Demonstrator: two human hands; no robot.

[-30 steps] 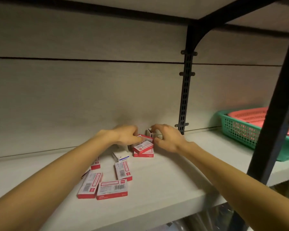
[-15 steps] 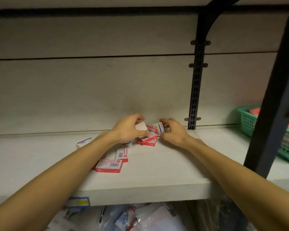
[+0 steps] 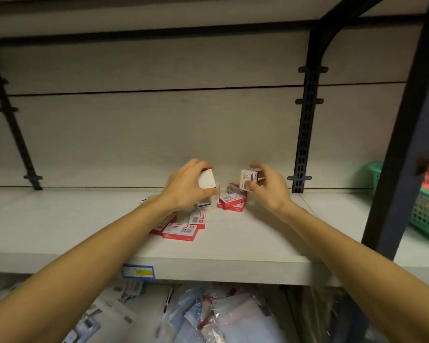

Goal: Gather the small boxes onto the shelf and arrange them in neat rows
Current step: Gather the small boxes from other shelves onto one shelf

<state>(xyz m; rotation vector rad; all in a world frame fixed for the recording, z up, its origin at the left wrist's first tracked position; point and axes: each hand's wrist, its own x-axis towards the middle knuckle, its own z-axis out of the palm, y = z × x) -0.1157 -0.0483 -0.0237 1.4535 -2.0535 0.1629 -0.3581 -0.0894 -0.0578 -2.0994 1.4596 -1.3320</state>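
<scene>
Both hands lifting boxes near the shelf's [image 3: 233,246] back edge
Left hand [image 3: 186,186] grips a white box [image 3: 206,179] – right hand [image 3: 268,188] pinches another [image 3: 248,179], above the red boxes [image 3: 232,201]

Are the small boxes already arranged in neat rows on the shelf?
No, the red and white boxes lie scattered on the shelf, at different angles.

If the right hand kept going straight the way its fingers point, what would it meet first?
Probably the white box held by the left hand: the right hand, gripping its own small box, points leftward across a free gap. Depth is uncertain.
</scene>
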